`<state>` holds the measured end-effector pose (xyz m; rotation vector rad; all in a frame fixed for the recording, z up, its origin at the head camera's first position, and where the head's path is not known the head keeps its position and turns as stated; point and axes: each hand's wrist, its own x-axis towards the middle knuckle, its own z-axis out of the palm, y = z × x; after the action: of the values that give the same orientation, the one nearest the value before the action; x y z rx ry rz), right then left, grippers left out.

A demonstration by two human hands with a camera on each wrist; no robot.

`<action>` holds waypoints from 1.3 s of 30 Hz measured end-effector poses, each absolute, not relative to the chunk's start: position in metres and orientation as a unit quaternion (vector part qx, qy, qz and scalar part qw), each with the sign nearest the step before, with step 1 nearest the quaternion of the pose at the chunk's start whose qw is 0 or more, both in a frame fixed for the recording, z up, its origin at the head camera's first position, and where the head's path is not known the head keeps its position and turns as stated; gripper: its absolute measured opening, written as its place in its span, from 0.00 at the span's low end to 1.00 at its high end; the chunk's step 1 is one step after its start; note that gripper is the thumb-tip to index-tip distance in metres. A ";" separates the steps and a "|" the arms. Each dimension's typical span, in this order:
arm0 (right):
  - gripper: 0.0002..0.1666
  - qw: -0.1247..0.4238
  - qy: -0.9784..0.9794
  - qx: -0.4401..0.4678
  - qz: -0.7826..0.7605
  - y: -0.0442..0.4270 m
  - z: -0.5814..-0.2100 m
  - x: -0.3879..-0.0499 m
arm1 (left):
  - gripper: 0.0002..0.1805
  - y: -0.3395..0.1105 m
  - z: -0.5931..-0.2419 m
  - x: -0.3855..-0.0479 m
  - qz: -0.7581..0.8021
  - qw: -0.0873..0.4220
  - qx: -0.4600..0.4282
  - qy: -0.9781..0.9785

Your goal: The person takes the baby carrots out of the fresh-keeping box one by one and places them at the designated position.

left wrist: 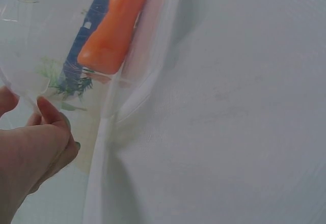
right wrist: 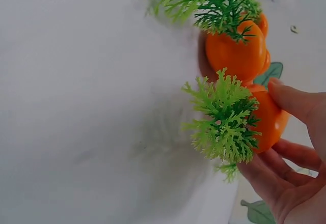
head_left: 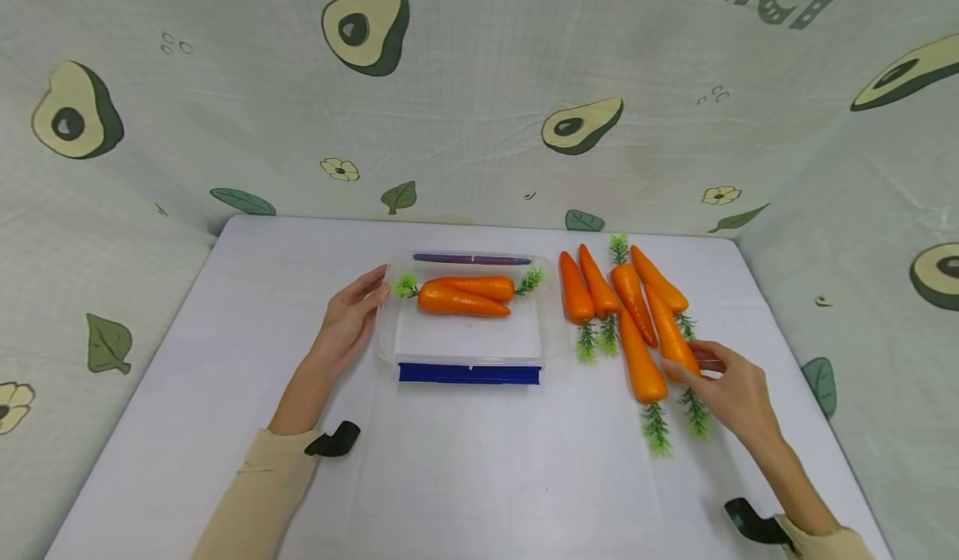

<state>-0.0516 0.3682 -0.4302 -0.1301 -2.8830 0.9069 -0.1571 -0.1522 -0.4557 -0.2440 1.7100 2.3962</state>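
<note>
A clear plastic food container (head_left: 468, 344) with blue clasps lies on the white table. Inside it are two orange toy carrots (head_left: 460, 299) with green tops, pointing opposite ways. My left hand (head_left: 352, 314) holds the container's left edge between thumb and fingers; in the left wrist view, the fingertips (left wrist: 48, 109) are at its corner. To the right of the container, my right hand (head_left: 722, 389) grips a carrot (head_left: 669, 327) near its thick leafy end. The right wrist view has the thumb on one side of this carrot (right wrist: 270, 122) and the fingers on the other.
Several more carrots lie close together between the container and my right hand, among them one carrot (head_left: 640, 364) right beside the held one. A cloth with avocado prints (head_left: 367, 27) hangs behind and at both sides of the table (head_left: 479, 477).
</note>
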 end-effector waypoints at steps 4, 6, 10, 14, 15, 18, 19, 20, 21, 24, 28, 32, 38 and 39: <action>0.37 0.052 -0.956 -0.050 0.285 0.374 -0.435 -0.048 | 0.29 -0.152 -0.455 -0.157 0.807 0.094 -0.082 0.577; 0.37 0.045 -0.957 -0.054 0.280 0.376 -0.437 -0.047 | 0.29 -0.152 -0.455 -0.157 0.807 0.094 -0.083 0.577; 0.38 0.025 -0.959 -0.064 0.276 0.380 -0.440 -0.046 | 0.29 -0.152 -0.455 -0.157 0.808 0.095 -0.086 0.575; 0.37 0.014 -0.960 -0.064 0.273 0.382 -0.442 -0.047 | 0.29 -0.152 -0.455 -0.157 0.811 0.096 -0.084 0.571; 0.37 0.012 -0.960 -0.064 0.273 0.382 -0.442 -0.048 | 0.29 -0.152 -0.455 -0.157 0.812 0.096 -0.084 0.570; 0.37 0.007 -0.962 -0.063 0.267 0.382 -0.442 -0.050 | 0.29 -0.152 -0.456 -0.157 0.815 0.094 -0.085 0.565; 0.37 0.005 -0.962 -0.063 0.265 0.382 -0.442 -0.051 | 0.29 -0.152 -0.456 -0.157 0.816 0.094 -0.085 0.564; 0.37 0.003 -0.963 -0.064 0.263 0.381 -0.441 -0.051 | 0.29 -0.152 -0.456 -0.157 0.816 0.094 -0.086 0.563; 0.37 0.003 -0.963 -0.064 0.261 0.381 -0.441 -0.052 | 0.29 -0.152 -0.456 -0.157 0.817 0.095 -0.086 0.563; 0.37 0.000 -0.964 -0.062 0.257 0.380 -0.441 -0.053 | 0.29 -0.153 -0.456 -0.157 0.817 0.095 -0.089 0.561; 0.39 -0.014 -0.965 -0.059 0.253 0.379 -0.440 -0.055 | 0.29 -0.153 -0.455 -0.157 0.818 0.095 -0.094 0.559; 0.42 -0.046 -0.965 -0.065 0.250 0.381 -0.436 -0.056 | 0.29 -0.153 -0.455 -0.157 0.817 0.097 -0.095 0.561; 0.39 -0.045 -0.965 -0.052 0.253 0.379 -0.425 -0.059 | 0.29 -0.152 -0.455 -0.157 0.814 0.099 -0.094 0.564; 0.38 -0.035 -0.966 -0.045 0.253 0.378 -0.423 -0.059 | 0.29 -0.152 -0.455 -0.157 0.815 0.098 -0.094 0.563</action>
<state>-0.0594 0.3776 -0.4234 -0.1441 -3.1039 0.8147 -0.1571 -0.1524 -0.4551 -0.2772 1.6659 2.4122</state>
